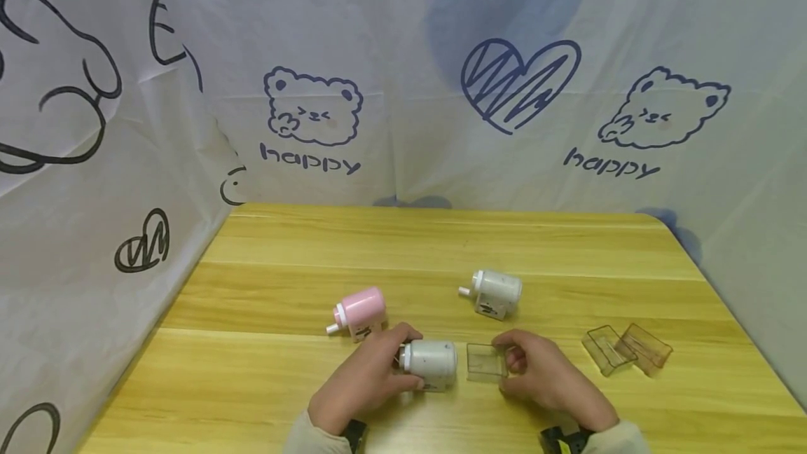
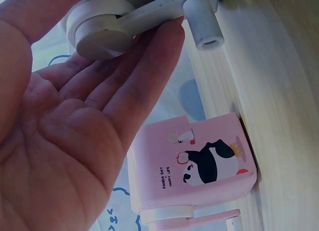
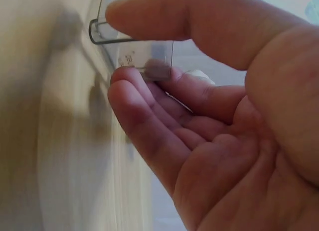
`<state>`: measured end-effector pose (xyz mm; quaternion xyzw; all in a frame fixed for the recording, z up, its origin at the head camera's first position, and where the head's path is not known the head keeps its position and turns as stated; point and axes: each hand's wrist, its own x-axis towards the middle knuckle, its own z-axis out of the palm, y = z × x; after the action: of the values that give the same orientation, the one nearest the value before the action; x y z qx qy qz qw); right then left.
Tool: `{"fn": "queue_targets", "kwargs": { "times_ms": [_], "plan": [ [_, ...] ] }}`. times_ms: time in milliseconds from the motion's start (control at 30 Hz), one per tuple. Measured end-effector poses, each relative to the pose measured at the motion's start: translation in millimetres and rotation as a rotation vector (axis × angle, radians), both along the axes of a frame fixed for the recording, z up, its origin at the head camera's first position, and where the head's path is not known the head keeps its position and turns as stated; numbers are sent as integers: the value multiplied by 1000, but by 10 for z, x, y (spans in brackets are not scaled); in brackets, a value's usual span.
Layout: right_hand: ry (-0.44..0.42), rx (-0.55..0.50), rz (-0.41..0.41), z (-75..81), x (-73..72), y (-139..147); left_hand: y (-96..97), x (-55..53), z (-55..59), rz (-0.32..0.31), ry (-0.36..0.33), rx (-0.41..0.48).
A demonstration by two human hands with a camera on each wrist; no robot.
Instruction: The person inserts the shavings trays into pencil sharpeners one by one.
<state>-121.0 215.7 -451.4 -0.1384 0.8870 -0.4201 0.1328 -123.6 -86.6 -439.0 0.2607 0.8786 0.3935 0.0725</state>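
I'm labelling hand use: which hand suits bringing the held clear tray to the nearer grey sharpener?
Probably the right hand: it pinches the clear tray, while the left hand grips the grey sharpener.

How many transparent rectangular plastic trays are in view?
3. The right hand pinches one transparent rectangular plastic tray; a yellowish tray and an orange-tinted tray lie farther right on the yellow wood-grain table, overlapping in the head view.

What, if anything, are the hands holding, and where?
Left hand: a pale grey pencil sharpener, by its crank end. Right hand: a clear drawer, by the end away from the sharpener.
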Motion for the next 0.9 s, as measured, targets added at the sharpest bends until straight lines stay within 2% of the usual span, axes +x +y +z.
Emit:
{"fn": "queue_targets", "kwargs": {
  "times_ms": [400, 900],
  "plan": [
    [33, -30, 92, -44, 9, -52, -4, -13, -14, -7, 4, -1],
    [17, -41, 105, -51, 10, -111, -7, -5, -14, 0, 1, -7]
  ]
}}
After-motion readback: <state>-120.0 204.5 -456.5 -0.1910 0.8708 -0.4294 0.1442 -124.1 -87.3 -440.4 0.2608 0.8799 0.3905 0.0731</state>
